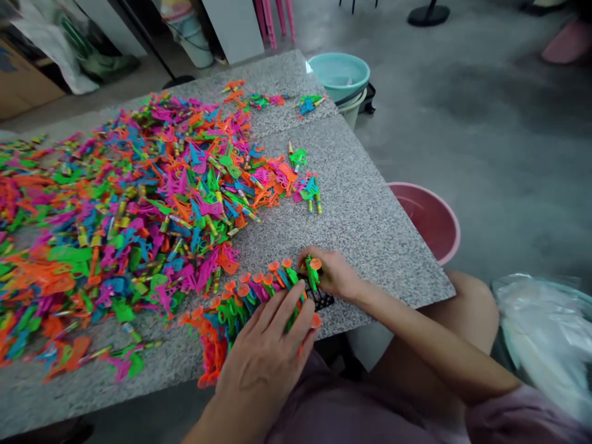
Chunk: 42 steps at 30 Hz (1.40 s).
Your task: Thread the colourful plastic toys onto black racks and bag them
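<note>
A row of small bright plastic toy guns (pixel 226 314), with orange suction-cup tips, stands packed along the near edge of the granite table. My left hand (pixel 268 339) lies over the right part of this row, fingers stretched out and touching the toys. At the row's right end my right hand (pixel 335 271) pinches a green toy gun (pixel 312 271) with an orange suction cup on top. Beneath it shows the end of a black perforated rack (pixel 322 300); the rest of the rack is hidden by toys and my left hand.
A big loose heap of pink, orange, green and blue toys (pixel 152 179) covers the left of the table (pixel 361 209), with a few strays to its right. Beyond the right edge stand a turquoise basin (pixel 340 65) and a pink tub (pixel 444 222). Clear plastic bags (pixel 550 327) lie at lower right.
</note>
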Each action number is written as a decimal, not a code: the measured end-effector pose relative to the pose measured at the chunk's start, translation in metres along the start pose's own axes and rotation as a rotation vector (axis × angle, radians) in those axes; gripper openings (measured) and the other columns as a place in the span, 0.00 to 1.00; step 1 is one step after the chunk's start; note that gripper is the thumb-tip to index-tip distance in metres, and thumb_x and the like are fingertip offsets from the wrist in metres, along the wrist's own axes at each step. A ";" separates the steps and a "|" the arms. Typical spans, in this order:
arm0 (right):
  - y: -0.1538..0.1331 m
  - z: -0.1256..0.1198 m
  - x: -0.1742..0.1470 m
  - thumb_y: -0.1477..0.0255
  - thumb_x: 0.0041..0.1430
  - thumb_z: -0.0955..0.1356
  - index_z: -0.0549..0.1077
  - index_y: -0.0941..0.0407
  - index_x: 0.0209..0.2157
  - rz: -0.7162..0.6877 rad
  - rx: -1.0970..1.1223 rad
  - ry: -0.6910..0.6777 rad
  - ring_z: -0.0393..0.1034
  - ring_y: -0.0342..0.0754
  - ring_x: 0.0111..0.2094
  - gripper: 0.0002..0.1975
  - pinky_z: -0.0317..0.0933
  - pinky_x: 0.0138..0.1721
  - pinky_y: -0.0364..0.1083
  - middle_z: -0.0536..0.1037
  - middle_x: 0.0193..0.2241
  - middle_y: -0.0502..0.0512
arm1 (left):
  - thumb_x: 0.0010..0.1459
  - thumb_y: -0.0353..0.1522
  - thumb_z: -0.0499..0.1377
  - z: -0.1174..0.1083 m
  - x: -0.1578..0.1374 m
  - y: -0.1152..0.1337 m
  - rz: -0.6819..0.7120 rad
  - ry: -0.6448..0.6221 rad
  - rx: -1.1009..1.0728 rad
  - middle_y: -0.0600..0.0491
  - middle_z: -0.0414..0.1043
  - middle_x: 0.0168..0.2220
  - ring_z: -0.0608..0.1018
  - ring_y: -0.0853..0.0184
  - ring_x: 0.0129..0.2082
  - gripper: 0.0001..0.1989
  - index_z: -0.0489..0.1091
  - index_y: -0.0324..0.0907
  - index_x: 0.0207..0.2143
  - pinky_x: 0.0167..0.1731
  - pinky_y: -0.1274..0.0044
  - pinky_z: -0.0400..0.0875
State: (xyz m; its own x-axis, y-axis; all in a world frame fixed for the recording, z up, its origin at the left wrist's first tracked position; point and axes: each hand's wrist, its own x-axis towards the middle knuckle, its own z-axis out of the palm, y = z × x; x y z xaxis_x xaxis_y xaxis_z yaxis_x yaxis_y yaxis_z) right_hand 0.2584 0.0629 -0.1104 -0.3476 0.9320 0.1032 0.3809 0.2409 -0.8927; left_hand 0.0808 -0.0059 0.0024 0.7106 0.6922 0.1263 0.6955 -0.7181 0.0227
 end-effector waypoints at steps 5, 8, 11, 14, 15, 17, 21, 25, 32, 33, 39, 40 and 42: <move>-0.002 -0.003 -0.001 0.82 0.52 0.66 0.70 0.55 0.43 0.012 -0.042 -0.059 0.73 0.44 0.33 0.15 0.61 0.35 0.40 0.78 0.34 0.49 | 0.66 0.31 0.51 0.001 0.000 0.000 0.002 0.021 -0.017 0.45 0.65 0.60 0.72 0.57 0.54 0.16 0.66 0.39 0.55 0.49 0.63 0.75; -0.003 0.001 -0.004 0.81 0.52 0.66 0.69 0.55 0.43 0.000 -0.101 -0.126 0.73 0.44 0.34 0.16 0.60 0.34 0.40 0.78 0.34 0.50 | 0.67 0.30 0.51 0.001 0.000 0.000 -0.003 0.023 -0.015 0.45 0.65 0.60 0.72 0.57 0.54 0.16 0.66 0.39 0.55 0.50 0.64 0.73; -0.007 0.005 -0.004 0.80 0.53 0.65 0.68 0.56 0.43 0.035 -0.223 -0.110 0.71 0.45 0.33 0.15 0.57 0.32 0.40 0.77 0.33 0.52 | 0.67 0.32 0.51 0.001 -0.002 0.001 -0.004 0.026 -0.005 0.46 0.66 0.60 0.71 0.57 0.55 0.16 0.67 0.39 0.54 0.51 0.65 0.71; -0.016 0.003 0.000 0.80 0.52 0.65 0.68 0.56 0.41 0.070 -0.332 -0.130 0.70 0.45 0.31 0.13 0.56 0.31 0.41 0.77 0.31 0.52 | 0.66 0.33 0.53 0.002 -0.004 -0.001 0.008 0.051 0.048 0.50 0.64 0.62 0.69 0.57 0.57 0.16 0.67 0.42 0.55 0.53 0.64 0.67; -0.019 0.002 0.001 0.80 0.52 0.65 0.68 0.57 0.41 0.059 -0.358 -0.136 0.70 0.46 0.31 0.13 0.56 0.33 0.41 0.77 0.31 0.52 | 0.66 0.32 0.53 0.003 -0.004 -0.002 0.038 0.053 0.062 0.51 0.63 0.63 0.67 0.57 0.59 0.17 0.67 0.43 0.56 0.54 0.64 0.66; -0.023 0.003 0.003 0.79 0.52 0.66 0.68 0.57 0.40 -0.001 -0.412 -0.146 0.70 0.46 0.32 0.12 0.57 0.37 0.43 0.77 0.30 0.52 | 0.67 0.32 0.52 0.005 -0.004 -0.005 0.114 0.031 0.070 0.53 0.59 0.65 0.65 0.59 0.61 0.18 0.65 0.42 0.58 0.56 0.66 0.65; -0.024 0.006 0.005 0.78 0.53 0.66 0.70 0.58 0.39 -0.132 -0.484 -0.190 0.69 0.46 0.29 0.10 0.56 0.45 0.48 0.76 0.27 0.51 | 0.67 0.33 0.51 0.007 -0.002 -0.008 0.098 0.004 0.042 0.51 0.60 0.65 0.66 0.61 0.62 0.18 0.65 0.41 0.57 0.55 0.70 0.67; -0.014 -0.016 0.025 0.79 0.50 0.70 0.72 0.57 0.40 -0.076 -0.320 -0.227 0.72 0.45 0.34 0.13 0.59 0.43 0.44 0.78 0.33 0.51 | 0.68 0.31 0.49 0.008 -0.002 -0.005 0.043 0.036 0.024 0.49 0.62 0.64 0.68 0.62 0.61 0.17 0.65 0.39 0.56 0.53 0.71 0.70; 0.025 -0.077 0.120 0.62 0.52 0.74 0.74 0.61 0.40 0.507 -0.497 0.252 0.74 0.52 0.37 0.19 0.64 0.36 0.45 0.79 0.36 0.61 | 0.68 0.32 0.48 0.008 0.001 -0.006 0.076 0.073 0.029 0.45 0.67 0.60 0.70 0.62 0.59 0.17 0.65 0.36 0.55 0.52 0.70 0.73; 0.028 -0.080 0.127 0.63 0.51 0.74 0.75 0.60 0.36 0.557 -0.477 0.191 0.74 0.51 0.36 0.16 0.64 0.35 0.44 0.80 0.33 0.60 | 0.68 0.31 0.48 0.008 0.000 -0.006 0.070 0.059 0.017 0.45 0.66 0.60 0.70 0.61 0.60 0.17 0.65 0.36 0.56 0.53 0.70 0.73; 0.019 -0.083 0.110 0.68 0.62 0.61 0.72 0.71 0.27 0.619 -0.312 0.008 0.73 0.41 0.31 0.20 0.57 0.37 0.39 0.72 0.19 0.51 | 0.66 0.30 0.53 0.008 -0.002 -0.005 0.053 -0.015 -0.014 0.43 0.61 0.63 0.65 0.58 0.63 0.17 0.64 0.36 0.56 0.57 0.67 0.71; 0.016 -0.083 0.103 0.69 0.63 0.59 0.72 0.71 0.26 0.603 -0.307 0.012 0.73 0.41 0.32 0.21 0.57 0.37 0.40 0.71 0.18 0.51 | 0.66 0.31 0.53 0.009 -0.001 -0.006 0.062 -0.018 -0.013 0.42 0.61 0.64 0.65 0.58 0.63 0.17 0.63 0.36 0.56 0.57 0.67 0.71; 0.011 -0.082 0.089 0.72 0.63 0.59 0.71 0.69 0.25 0.581 -0.302 0.044 0.72 0.41 0.31 0.19 0.59 0.38 0.40 0.71 0.17 0.52 | 0.66 0.31 0.53 0.009 -0.001 -0.006 0.080 -0.009 -0.014 0.40 0.60 0.64 0.65 0.57 0.64 0.17 0.63 0.35 0.56 0.56 0.66 0.71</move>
State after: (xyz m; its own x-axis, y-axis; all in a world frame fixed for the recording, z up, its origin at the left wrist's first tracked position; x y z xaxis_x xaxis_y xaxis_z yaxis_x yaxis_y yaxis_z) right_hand 0.3017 0.1711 -0.0749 0.0200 0.9419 -0.3354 0.7223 -0.2456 -0.6465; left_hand 0.0771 -0.0011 -0.0068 0.7649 0.6330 0.1192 0.6349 -0.7722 0.0263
